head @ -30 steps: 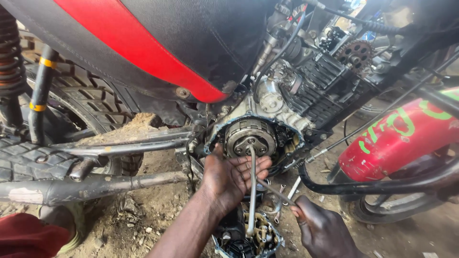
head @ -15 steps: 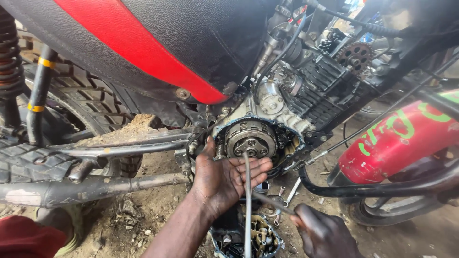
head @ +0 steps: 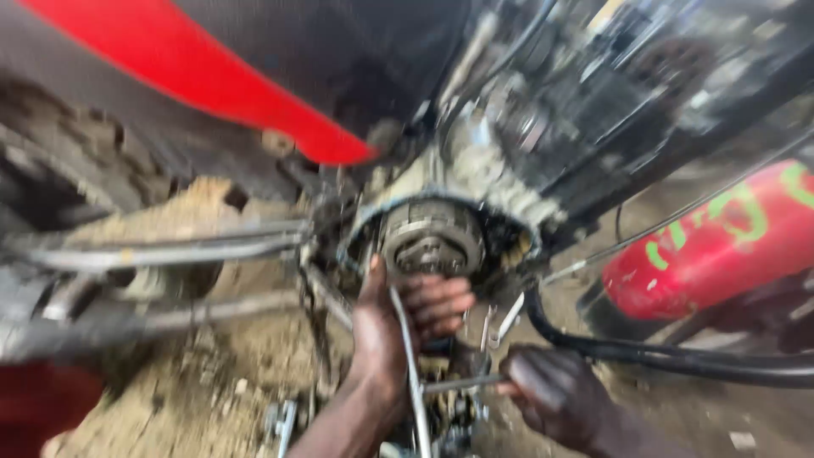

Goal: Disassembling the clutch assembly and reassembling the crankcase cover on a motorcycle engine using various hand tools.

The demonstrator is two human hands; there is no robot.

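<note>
Red fairing (head: pixel 195 76) top left, red tank w/ green marks (head: pixel 721 246) right, dirt ground (head: pixel 212 382).

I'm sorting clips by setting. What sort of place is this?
Probably an outdoor motorcycle repair spot: an open engine under a red-panelled motorcycle, bare dirt ground, another red motorcycle part nearby.

Whole frame motion-blurred. Left hand (head: pixel 398 318) fingers (head: pixel 437 304) cover the lower edge of the round clutch assembly (head: pixel 431 237); thin metal rod (head: pixel 409 365) beside them runs off the bottom edge. What the right hand (head: pixel 551 394) fingers pinch is too smeared to tell. Engine parts (head: pixel 593 93) above unreadable.
</note>
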